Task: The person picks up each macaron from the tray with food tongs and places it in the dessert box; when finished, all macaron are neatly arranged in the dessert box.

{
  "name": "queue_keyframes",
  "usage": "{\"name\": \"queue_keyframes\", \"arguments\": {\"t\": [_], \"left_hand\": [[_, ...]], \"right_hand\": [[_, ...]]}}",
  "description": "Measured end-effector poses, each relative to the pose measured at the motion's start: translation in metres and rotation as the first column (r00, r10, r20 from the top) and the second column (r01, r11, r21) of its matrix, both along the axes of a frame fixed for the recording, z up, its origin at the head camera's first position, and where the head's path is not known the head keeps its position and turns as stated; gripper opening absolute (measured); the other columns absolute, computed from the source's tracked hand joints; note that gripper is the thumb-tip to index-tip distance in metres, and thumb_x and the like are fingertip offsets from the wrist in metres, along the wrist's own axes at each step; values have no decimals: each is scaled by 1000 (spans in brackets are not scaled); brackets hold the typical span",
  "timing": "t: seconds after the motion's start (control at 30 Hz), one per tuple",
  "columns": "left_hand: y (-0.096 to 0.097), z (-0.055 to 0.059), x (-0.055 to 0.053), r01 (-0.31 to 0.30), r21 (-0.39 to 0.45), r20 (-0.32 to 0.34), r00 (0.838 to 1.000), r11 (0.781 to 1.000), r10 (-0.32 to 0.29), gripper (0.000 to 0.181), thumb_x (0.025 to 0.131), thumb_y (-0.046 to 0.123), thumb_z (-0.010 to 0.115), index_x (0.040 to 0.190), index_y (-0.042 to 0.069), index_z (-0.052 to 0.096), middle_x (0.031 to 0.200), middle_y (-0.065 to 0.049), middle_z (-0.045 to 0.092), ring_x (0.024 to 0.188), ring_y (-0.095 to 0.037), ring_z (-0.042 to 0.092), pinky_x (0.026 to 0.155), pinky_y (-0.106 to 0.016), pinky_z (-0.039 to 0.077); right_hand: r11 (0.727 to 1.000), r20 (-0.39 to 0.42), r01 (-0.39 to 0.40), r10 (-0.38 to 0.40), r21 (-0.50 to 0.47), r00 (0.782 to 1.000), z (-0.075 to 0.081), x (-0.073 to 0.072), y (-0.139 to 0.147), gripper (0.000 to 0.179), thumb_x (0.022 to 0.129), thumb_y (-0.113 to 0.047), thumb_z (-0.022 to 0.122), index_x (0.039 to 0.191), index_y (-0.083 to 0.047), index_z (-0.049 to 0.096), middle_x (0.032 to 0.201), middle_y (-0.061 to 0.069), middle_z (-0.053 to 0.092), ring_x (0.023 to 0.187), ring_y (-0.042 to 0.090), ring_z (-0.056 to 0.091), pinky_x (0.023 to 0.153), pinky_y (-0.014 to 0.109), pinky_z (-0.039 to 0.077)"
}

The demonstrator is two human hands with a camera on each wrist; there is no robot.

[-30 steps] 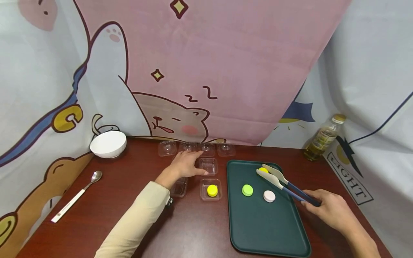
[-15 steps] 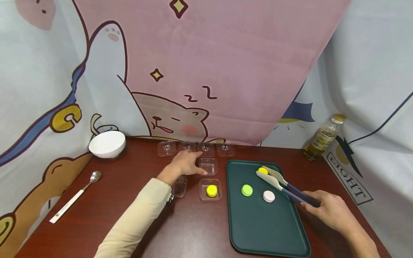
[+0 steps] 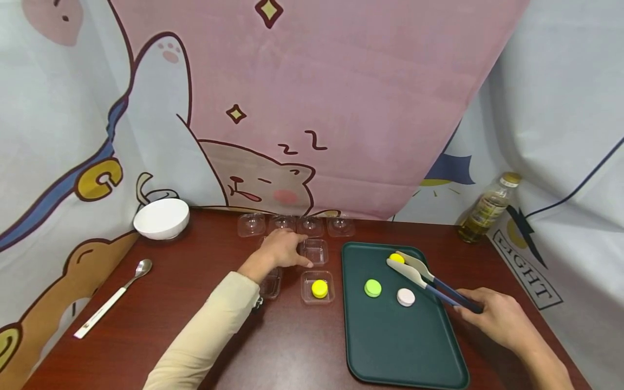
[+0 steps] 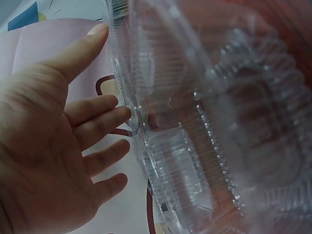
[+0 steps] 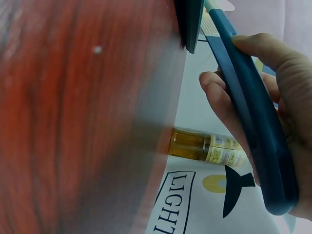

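In the head view my left hand (image 3: 280, 249) reaches over the clear plastic boxes at the back, thumb and fingers spread apart. The left wrist view shows those fingers loosely extended beside a clear plastic box (image 4: 180, 170); touching or apart, I cannot tell. My right hand (image 3: 502, 314) grips tongs (image 3: 443, 292) with blue handles and cream tips. The tips lie either side of a yellow macaron (image 3: 397, 258) on the dark green tray (image 3: 404, 346). A green macaron (image 3: 372, 288) and a pale pink macaron (image 3: 405, 297) sit nearby on the tray. Another yellow macaron (image 3: 319, 288) lies in an uncovered clear box (image 3: 305, 298).
Several clear lids (image 3: 340, 226) line the back wall. Further clear boxes (image 3: 314, 251) stand around my left hand, partly hidden by it. At left are a white bowl (image 3: 162, 219) and a long spoon (image 3: 113, 298). An oil bottle (image 3: 487, 210) stands at the back right.
My left hand has shifted very slightly to the right and nearer. The tongs stay around the yellow macaron, and the right hand has hardly moved.
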State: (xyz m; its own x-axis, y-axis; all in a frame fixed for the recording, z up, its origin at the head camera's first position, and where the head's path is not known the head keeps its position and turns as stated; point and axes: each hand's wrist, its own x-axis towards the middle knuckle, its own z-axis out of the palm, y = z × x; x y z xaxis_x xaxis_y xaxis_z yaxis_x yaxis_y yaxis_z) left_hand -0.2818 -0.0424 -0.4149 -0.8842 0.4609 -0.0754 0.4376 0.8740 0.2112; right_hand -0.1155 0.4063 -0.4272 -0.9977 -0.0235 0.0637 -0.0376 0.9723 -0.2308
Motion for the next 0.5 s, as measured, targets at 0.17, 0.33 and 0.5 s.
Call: {"name": "queue_keyframes", "arguments": {"t": [0.17, 0.33, 0.5], "left_hand": [[1, 0, 1, 11, -12, 2, 1000, 1000, -11, 78, 78, 58, 80, 144, 21, 59, 144, -12, 60, 137, -33, 53, 117, -47, 38], [1, 1, 1, 5, -18, 5, 1000, 1000, -5, 78, 78, 58, 81, 143, 21, 60, 144, -12, 61, 136, -33, 53, 118, -47, 37], [2, 0, 1, 5, -25, 10, 1000, 1000, -5, 78, 78, 58, 81, 144, 22, 59, 144, -11, 61, 137, -31, 52, 122, -47, 32]], "right_hand": [[1000, 3, 4, -4, -5, 1000, 0, 0, -1, 38, 82, -26, 81, 113, -4, 75, 95, 10, 73, 75, 18, 60, 62, 40, 54], [1000, 1, 2, -2, -10, 1000, 0, 0, 0, 39, 83, -26, 81, 114, -4, 75, 95, 9, 72, 75, 18, 59, 61, 39, 52], [1000, 3, 4, -4, -8, 1000, 0, 1, 2, 39, 83, -27, 81, 114, -4, 75, 95, 9, 73, 76, 18, 60, 61, 39, 52]]}}
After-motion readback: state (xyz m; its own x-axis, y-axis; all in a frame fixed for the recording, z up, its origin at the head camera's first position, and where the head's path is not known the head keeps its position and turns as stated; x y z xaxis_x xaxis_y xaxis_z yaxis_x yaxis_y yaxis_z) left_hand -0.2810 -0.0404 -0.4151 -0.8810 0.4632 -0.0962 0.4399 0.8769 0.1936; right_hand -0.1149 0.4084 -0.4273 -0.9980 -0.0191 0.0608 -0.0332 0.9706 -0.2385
